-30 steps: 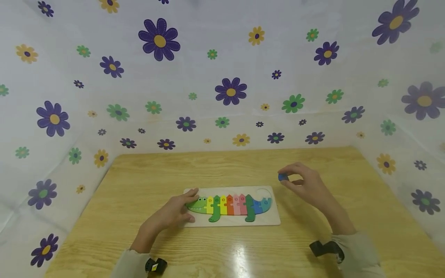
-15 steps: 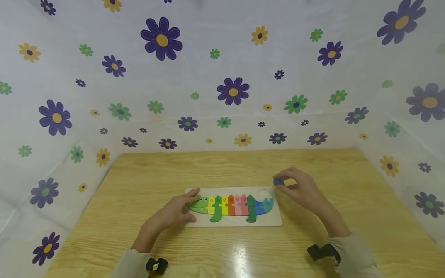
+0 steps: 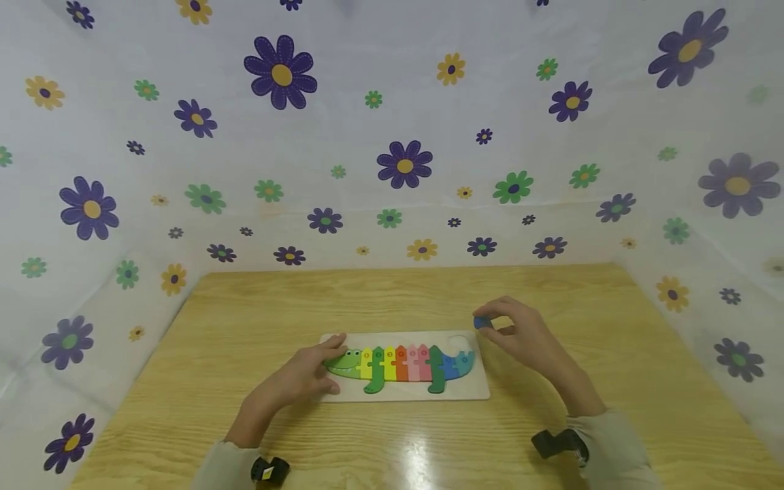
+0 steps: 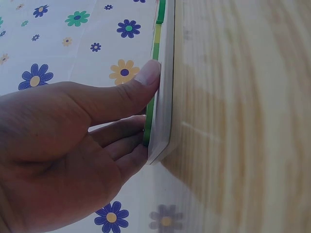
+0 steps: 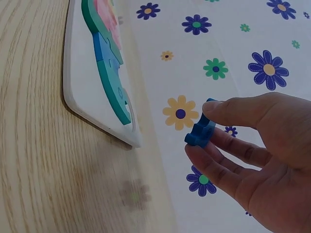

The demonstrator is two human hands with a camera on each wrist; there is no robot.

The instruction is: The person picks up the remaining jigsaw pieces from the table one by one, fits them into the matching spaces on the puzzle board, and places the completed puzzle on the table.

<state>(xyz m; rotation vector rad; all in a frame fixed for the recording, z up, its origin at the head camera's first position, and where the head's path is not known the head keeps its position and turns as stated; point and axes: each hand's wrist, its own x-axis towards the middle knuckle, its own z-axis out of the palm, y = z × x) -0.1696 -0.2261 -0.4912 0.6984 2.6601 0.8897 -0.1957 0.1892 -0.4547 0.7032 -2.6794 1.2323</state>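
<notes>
A crocodile puzzle board (image 3: 399,392) lies flat on the wooden table, filled with coloured pieces from the green head (image 3: 345,364) to the blue tail pieces (image 3: 458,366). At the tail's end a curled outline on the board is bare. My left hand (image 3: 306,371) rests on the left end, with thumb and fingers spread and fairly straight; the left wrist view shows the thumb lying on the board's face. Just beyond the far right corner, my right hand (image 3: 520,337) pinches a small blue puzzle piece (image 5: 200,132) between thumb and fingers, raised off the table.
The wooden table (image 3: 275,299) stretches around the board on all sides. White cloth walls (image 3: 331,136) with printed flowers enclose its back and sides. Black wrist cameras sit at both sleeves, the left one (image 3: 269,469) and the right one (image 3: 559,444).
My right hand has moved left and slightly down with the blue puzzle piece, closer to the board's far right corner. The left hand has stayed on the board's left end.
</notes>
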